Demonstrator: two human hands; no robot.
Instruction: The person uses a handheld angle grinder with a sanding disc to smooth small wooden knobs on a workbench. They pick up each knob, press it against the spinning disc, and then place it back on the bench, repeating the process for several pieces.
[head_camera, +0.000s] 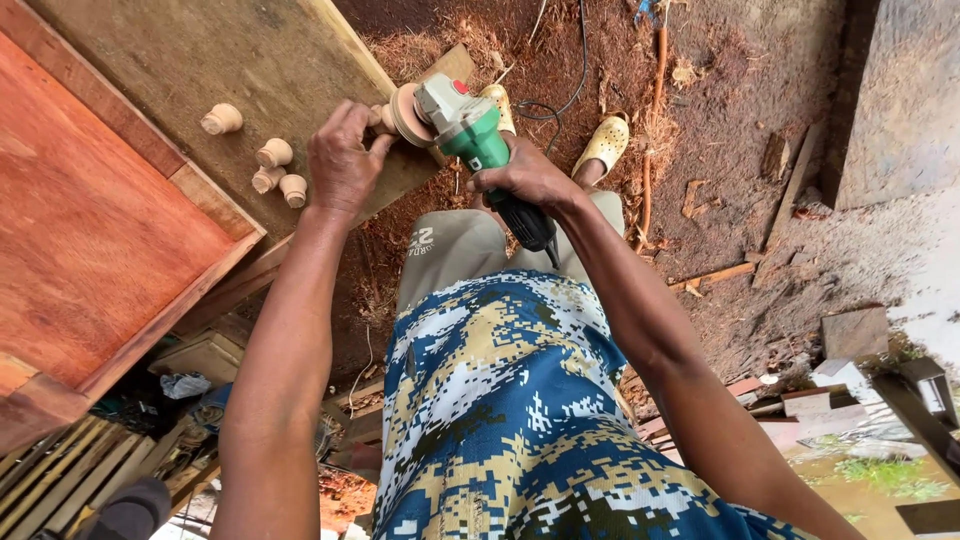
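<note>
Right hand (525, 178) clamped round green angle grinder (470, 125), left hand (343, 160) pinching small turned wooden piece (379, 117) against sanding disc (404, 112), four more wooden pieces (265, 153) resting on workbench board (250, 60) beside

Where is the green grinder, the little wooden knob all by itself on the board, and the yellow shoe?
green grinder (472, 135), head view, on its green body.
lone wooden knob (221, 119), head view, on its rounded side.
yellow shoe (604, 145), head view, on its top with the holes.
</note>
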